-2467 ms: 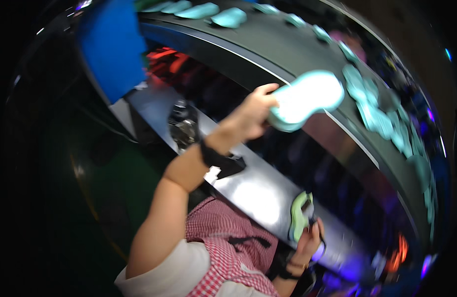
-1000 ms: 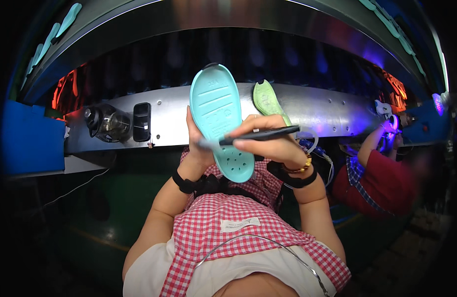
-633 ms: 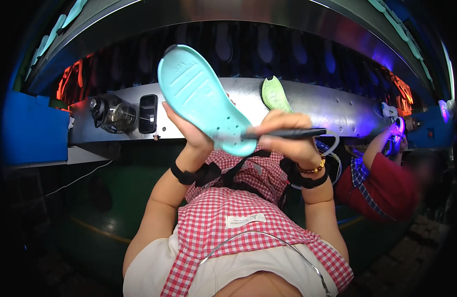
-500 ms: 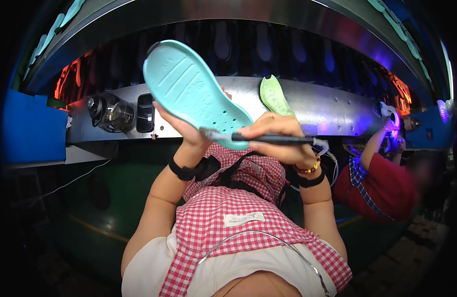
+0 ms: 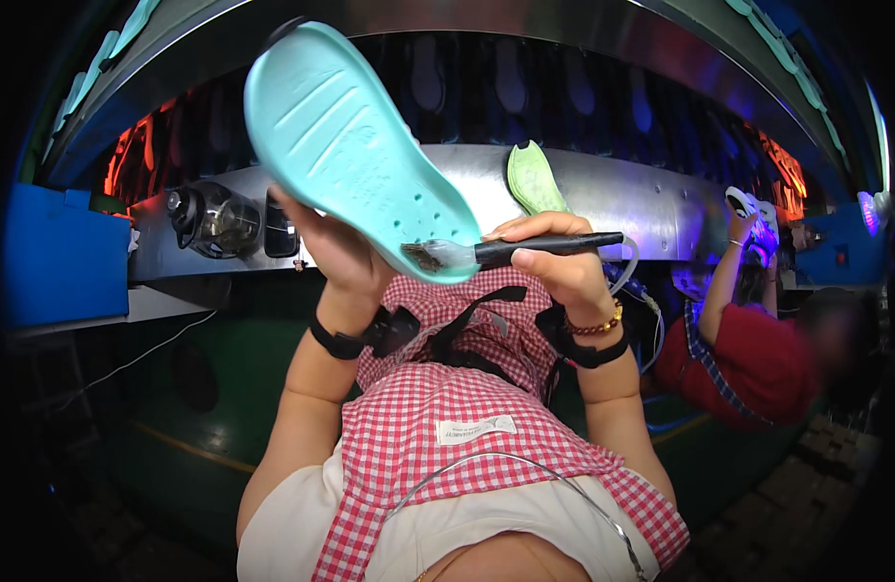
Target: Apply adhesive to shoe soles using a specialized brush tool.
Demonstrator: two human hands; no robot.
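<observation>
A turquoise shoe sole (image 5: 341,136), with raised ridges across its wide end and small holes near the narrower end, is tilted up above the bench. My left hand (image 5: 336,242) grips its left edge from beneath, so part of the fingers is hidden behind it. Between the thumb and fingers of my right hand (image 5: 559,257) is a brush (image 5: 535,249) with a black handle, held nearly level. Its dark bristles touch the sole's face at the end nearest me, close to the holes.
On the metal bench (image 5: 632,213) lie light green soles (image 5: 535,179), a dark jug with a lid (image 5: 213,221) and a black tray (image 5: 281,228). Dark sole shapes line a rack behind. At right a person in red (image 5: 758,364) handles a white shoe (image 5: 755,228).
The sole has moved up and left with my left hand. The brush has swung so its bristles now lie on the sole's face, rather than at its edge.
</observation>
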